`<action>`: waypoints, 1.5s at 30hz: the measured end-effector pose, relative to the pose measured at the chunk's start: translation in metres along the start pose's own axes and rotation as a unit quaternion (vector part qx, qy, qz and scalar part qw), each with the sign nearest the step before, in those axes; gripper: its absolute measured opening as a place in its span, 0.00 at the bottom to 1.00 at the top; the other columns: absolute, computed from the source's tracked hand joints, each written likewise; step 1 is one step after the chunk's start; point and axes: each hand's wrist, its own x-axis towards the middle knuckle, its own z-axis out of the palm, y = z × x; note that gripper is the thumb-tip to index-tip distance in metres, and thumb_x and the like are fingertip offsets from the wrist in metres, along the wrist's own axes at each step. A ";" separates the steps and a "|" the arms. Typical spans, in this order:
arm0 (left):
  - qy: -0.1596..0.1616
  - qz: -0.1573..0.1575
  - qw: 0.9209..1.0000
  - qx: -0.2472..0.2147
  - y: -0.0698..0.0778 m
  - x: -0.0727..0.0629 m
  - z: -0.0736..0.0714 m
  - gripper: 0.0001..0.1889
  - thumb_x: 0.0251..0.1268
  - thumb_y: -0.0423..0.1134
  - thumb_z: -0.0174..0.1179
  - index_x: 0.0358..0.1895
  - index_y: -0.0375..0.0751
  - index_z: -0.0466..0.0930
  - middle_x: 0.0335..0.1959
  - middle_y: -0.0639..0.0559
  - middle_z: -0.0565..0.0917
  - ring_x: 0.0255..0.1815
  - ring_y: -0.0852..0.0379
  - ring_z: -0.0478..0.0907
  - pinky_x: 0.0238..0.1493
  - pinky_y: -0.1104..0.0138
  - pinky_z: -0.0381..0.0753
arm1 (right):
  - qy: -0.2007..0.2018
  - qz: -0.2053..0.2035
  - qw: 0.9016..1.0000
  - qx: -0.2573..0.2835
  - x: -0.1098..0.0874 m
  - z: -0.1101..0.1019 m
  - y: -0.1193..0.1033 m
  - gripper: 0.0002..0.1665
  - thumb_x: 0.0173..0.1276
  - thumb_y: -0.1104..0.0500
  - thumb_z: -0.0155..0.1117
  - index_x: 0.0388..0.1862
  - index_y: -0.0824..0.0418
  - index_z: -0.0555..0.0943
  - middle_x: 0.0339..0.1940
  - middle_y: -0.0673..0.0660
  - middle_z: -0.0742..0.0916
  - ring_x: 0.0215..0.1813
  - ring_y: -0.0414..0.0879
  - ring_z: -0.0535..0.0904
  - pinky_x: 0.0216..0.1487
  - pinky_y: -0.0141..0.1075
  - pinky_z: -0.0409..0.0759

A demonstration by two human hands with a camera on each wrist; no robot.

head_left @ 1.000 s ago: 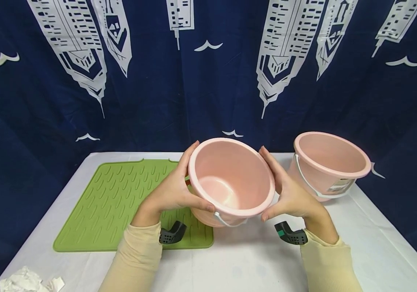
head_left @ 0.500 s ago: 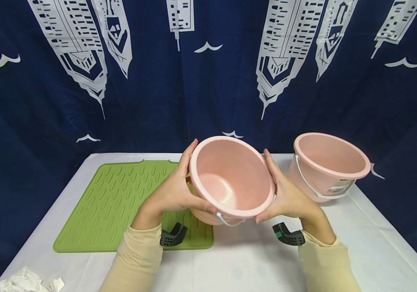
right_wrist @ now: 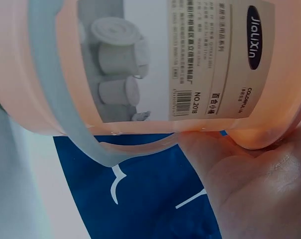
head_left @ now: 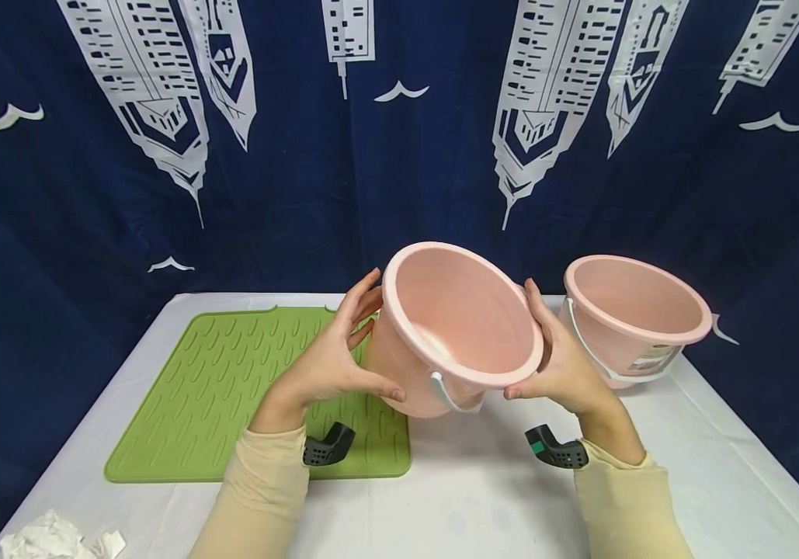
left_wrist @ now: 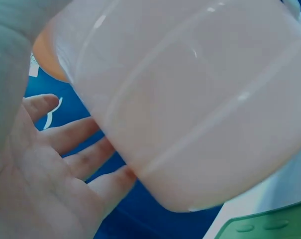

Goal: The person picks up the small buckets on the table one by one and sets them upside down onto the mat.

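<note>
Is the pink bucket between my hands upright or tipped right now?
Tipped: in the head view the bucket leans, its rim sloping down toward the right hand.

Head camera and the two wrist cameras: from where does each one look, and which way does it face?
Head: worn on the head, facing forward and down at the tilted pink bucket; left hand, right hand and beige sleeves show.
Left wrist: on that wrist, facing the bucket's outer wall; the left palm and fingers show.
Right wrist: on that wrist, facing the bucket's label and white handle; part of the right hand shows.
Shared: the head and left wrist views both contain the green drying mat.
</note>
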 end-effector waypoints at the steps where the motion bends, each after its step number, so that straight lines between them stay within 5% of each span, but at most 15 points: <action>1: 0.000 0.002 1.000 -0.001 -0.001 0.001 0.000 0.76 0.28 0.24 0.85 0.82 0.62 0.41 0.78 0.55 0.58 0.78 0.58 0.53 0.75 0.56 0.55 | 0.002 -0.003 1.000 0.012 0.000 0.000 0.001 0.90 0.35 0.61 0.92 0.81 0.67 0.32 0.82 0.68 0.42 0.76 0.47 0.58 0.64 0.31 0.71; 8: 0.015 -0.030 0.999 0.003 -0.018 0.001 -0.001 0.75 0.31 0.36 0.88 0.82 0.62 0.39 0.80 0.54 0.52 0.80 0.56 0.48 0.76 0.55 0.50 | 0.009 -0.036 0.996 0.081 0.000 0.000 0.003 0.88 0.38 0.58 0.91 0.81 0.66 0.33 0.82 0.69 0.46 0.77 0.45 0.58 0.67 0.32 0.68; 15: 0.009 -0.029 0.997 -0.065 -0.042 0.000 -0.002 0.81 0.25 0.60 0.86 0.82 0.58 0.31 0.82 0.48 0.45 0.80 0.49 0.44 0.76 0.49 0.50 | 0.020 -0.055 0.990 0.126 -0.001 0.001 0.003 0.87 0.39 0.57 0.91 0.82 0.66 0.35 0.82 0.69 0.47 0.77 0.45 0.58 0.69 0.32 0.65; 23: -0.025 -0.018 0.989 -0.146 -0.056 0.000 0.006 0.83 0.23 0.59 0.86 0.81 0.58 0.26 0.80 0.44 0.49 0.72 0.41 0.61 0.65 0.60 0.70 | 0.033 -0.069 0.984 0.160 -0.001 0.001 0.006 0.86 0.40 0.53 0.90 0.82 0.66 0.35 0.82 0.65 0.52 0.77 0.46 0.57 0.71 0.31 0.62; 32: 0.023 -0.011 0.990 -0.136 -0.053 0.004 0.013 0.75 0.27 0.49 0.89 0.81 0.62 0.41 0.76 0.49 0.57 0.67 0.42 0.64 0.61 0.56 0.74 | 0.016 -0.079 0.981 0.174 0.000 -0.002 0.008 0.84 0.42 0.55 0.90 0.84 0.58 0.37 0.78 0.62 0.62 0.74 0.50 0.63 0.69 0.33 0.67; 42: 0.045 0.033 0.988 -0.144 -0.039 0.006 0.017 0.70 0.32 0.58 0.85 0.80 0.54 0.43 0.71 0.44 0.60 0.62 0.39 0.67 0.52 0.51 0.80 | -0.015 -0.072 0.986 0.152 -0.001 -0.009 0.017 0.80 0.45 0.49 0.88 0.84 0.50 0.41 0.76 0.63 0.65 0.72 0.49 0.67 0.67 0.33 0.69; 45: 0.052 0.047 0.986 -0.151 -0.037 0.006 0.019 0.70 0.33 0.59 0.84 0.79 0.55 0.43 0.70 0.43 0.60 0.62 0.40 0.67 0.53 0.51 0.80 | -0.020 -0.064 0.990 0.125 -0.002 -0.011 0.018 0.78 0.47 0.46 0.87 0.85 0.48 0.41 0.79 0.65 0.59 0.74 0.48 0.64 0.68 0.32 0.68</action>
